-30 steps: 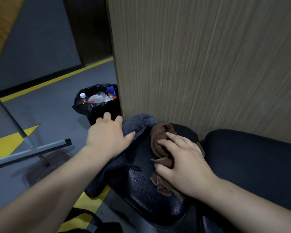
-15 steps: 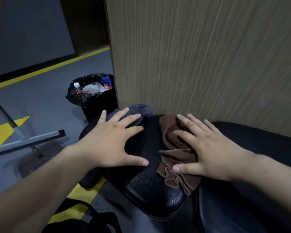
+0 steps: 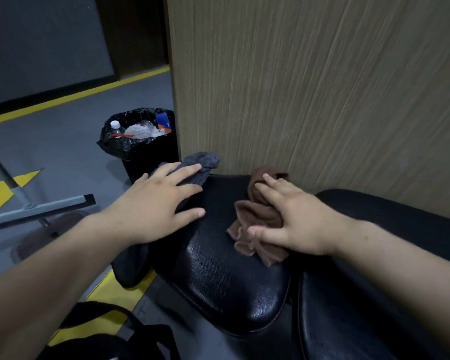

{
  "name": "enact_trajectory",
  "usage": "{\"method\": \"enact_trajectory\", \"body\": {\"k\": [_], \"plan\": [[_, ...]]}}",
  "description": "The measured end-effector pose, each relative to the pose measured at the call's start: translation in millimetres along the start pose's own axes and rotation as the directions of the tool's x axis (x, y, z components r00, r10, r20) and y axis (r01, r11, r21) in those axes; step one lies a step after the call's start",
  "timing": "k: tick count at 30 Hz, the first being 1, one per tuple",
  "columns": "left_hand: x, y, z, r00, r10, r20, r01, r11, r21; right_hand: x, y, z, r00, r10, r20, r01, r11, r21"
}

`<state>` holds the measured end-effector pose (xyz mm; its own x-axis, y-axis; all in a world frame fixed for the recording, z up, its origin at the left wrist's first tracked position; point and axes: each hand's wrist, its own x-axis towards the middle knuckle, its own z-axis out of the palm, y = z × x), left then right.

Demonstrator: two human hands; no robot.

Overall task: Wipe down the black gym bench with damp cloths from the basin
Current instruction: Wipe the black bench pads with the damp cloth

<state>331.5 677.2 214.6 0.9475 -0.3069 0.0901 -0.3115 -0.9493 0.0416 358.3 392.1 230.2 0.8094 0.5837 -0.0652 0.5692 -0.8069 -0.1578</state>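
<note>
Showing both wiping contacts, head view. Fingers (image 3: 185, 169) of the L hand (image 3: 156, 206) lie straight and spread, pressing flat on a grey cloth (image 3: 205, 162) at the far-left edge of the bench seat pad (image 3: 226, 276); part of that cloth hangs over the pad's left side. Fingers (image 3: 268, 196) of the R hand (image 3: 294, 222) are likewise spread and fairly straight, thumb out sideways, pressing a bunched brown cloth (image 3: 255, 216) onto the pad's top near the wood panel (image 3: 309, 87). As far as we can see, neither hand pinches its cloth.

Outward: a second black pad (image 3: 374, 294) sits just beside the first, to the R. A lined trash bin (image 3: 140, 149) stands on the floor beyond the pad. No basin in view.

Handling, in our judgement: the cloths are light, soft, limp and prob. damp, so they bunch and slide rather than hold shape. The pad's vinyl looks glossy and cracked, i.e. slick when wet. We would set a flat palm over each cloth's middle, fingers wide, not grip an edge. The hanging grey end could drag that cloth off the pad.
</note>
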Motion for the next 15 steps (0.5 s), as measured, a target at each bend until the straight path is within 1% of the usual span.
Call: {"method": "enact_trajectory", "body": {"k": [2, 4, 6, 7, 9, 10, 12, 15], "plan": [[1, -1, 3, 0.999, 0.006, -0.039, -0.008, 0.999, -0.048, -19, -30, 7, 0.996, -0.087, 0.015, 0.087, 0.994, -0.063], [0, 0, 4, 0.994, -0.017, -0.110, 0.007, 0.996, -0.090, -37, -67, 21, 0.983, -0.185, 0.018, 0.186, 0.979, -0.084], [-1, 3, 5, 0.974, -0.110, -0.198, 0.089, 0.990, -0.110, -48, -96, 35, 0.963, -0.269, 0.030, 0.271, 0.958, -0.099], [-1, 4, 5, 0.962, -0.172, -0.210, 0.149, 0.982, -0.118, -49, -101, 39, 0.959, -0.281, 0.028, 0.282, 0.955, -0.091], [-1, 5, 3, 0.949, -0.279, -0.147, 0.263, 0.958, -0.118, -45, -96, 37, 0.965, -0.262, -0.010, 0.261, 0.964, -0.045], [0, 4, 3, 0.946, -0.300, -0.119, 0.293, 0.953, -0.076, -42, -89, 32, 0.969, -0.245, -0.036, 0.244, 0.969, -0.031], [3, 0, 1, 0.953, -0.284, -0.105, 0.288, 0.958, 0.021, -32, -70, 22, 0.982, -0.185, -0.045, 0.184, 0.983, -0.019], [6, -6, -5, 0.963, -0.257, -0.085, 0.260, 0.965, 0.029, -13, -42, 10, 0.997, -0.069, -0.021, 0.070, 0.997, 0.036]]}}
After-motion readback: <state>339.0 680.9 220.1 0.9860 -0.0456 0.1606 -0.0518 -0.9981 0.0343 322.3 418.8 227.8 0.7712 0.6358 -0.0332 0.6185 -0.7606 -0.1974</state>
